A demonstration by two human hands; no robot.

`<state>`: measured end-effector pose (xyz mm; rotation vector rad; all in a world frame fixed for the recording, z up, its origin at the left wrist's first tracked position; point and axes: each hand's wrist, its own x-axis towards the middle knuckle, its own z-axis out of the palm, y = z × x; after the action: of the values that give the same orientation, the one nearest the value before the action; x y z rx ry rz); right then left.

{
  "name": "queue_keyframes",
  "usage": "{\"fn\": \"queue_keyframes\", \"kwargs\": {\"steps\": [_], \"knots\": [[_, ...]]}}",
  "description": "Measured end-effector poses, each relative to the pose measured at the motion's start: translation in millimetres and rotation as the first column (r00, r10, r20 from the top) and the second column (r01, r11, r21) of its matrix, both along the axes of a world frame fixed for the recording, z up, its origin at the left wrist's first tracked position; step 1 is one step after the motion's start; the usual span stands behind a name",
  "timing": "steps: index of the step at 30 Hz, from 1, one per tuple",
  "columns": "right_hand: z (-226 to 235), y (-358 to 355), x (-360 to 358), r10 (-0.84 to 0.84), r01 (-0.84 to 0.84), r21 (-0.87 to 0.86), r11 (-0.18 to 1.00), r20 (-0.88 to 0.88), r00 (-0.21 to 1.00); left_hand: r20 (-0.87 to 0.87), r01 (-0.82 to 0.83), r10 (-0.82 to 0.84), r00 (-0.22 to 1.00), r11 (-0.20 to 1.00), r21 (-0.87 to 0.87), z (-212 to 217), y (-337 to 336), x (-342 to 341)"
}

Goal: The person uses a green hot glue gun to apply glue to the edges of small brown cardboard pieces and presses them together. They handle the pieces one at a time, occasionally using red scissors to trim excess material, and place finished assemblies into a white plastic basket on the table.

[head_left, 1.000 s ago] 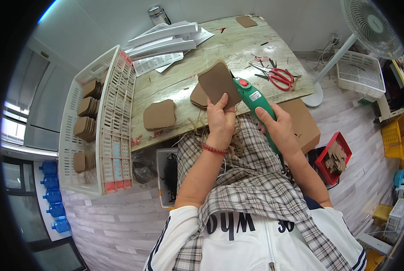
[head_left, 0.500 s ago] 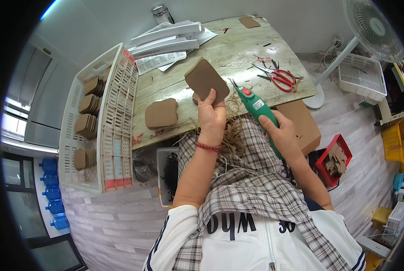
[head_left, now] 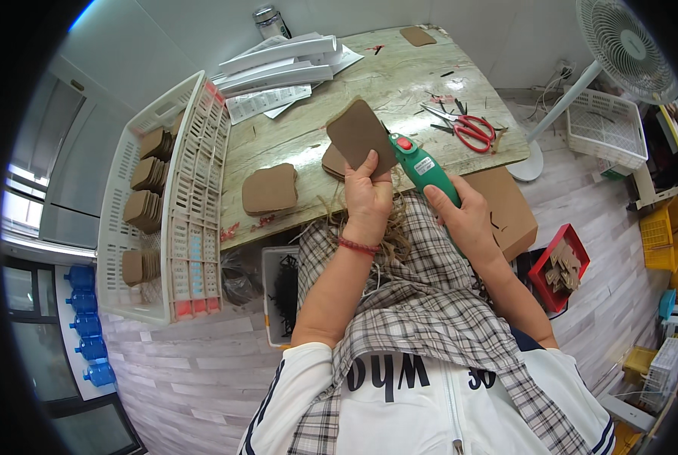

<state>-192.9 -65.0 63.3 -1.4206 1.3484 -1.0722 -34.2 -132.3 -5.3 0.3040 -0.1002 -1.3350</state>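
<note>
brown stack (head_left: 332,163) partly hidden behind held piece (head_left: 360,135), tip of green tool (head_left: 424,168) indistinct

Large black lettering (head_left: 388,377) is running upside down across the white shirt (head_left: 415,428), closer to the body than the right hand's (head_left: 464,216) grip, with the plaid apron (head_left: 437,326) partly covering it. A small white label (head_left: 424,165) is sitting on the green tool (head_left: 441,183), just ahead of that same grip, its print coming out too tiny to read. Beyond the grip and to the left, a paper sheet (head_left: 269,102) is showing rows of unreadable small print.
</note>
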Motion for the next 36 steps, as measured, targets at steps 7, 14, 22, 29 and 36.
{"fn": "queue_keyframes", "kwargs": {"steps": [7,14,22,29,36], "knots": [[10,-15,-6,-0.006,0.005,0.014,1.000,0.058,0.998,0.110,0.054,-0.057,0.992,0.998,0.036,-6,11,-14],[22,-10,-29,0.045,-0.045,0.113,0.993,0.002,0.999,0.378,0.089,-0.069,0.923,0.995,-0.037,-13,16,15],[18,1,-45,0.127,-0.137,0.176,0.975,0.070,0.990,0.536,0.202,-0.174,0.826,0.979,0.005,-9,20,54],[10,5,-54,0.181,-0.182,0.153,0.971,0.019,0.983,0.636,0.319,-0.310,0.707,0.942,0.104,-2,29,74],[9,12,-58,0.236,-0.212,0.148,0.966,-0.167,0.957,0.641,0.457,-0.530,0.556,0.839,0.296,5,41,83]]}}
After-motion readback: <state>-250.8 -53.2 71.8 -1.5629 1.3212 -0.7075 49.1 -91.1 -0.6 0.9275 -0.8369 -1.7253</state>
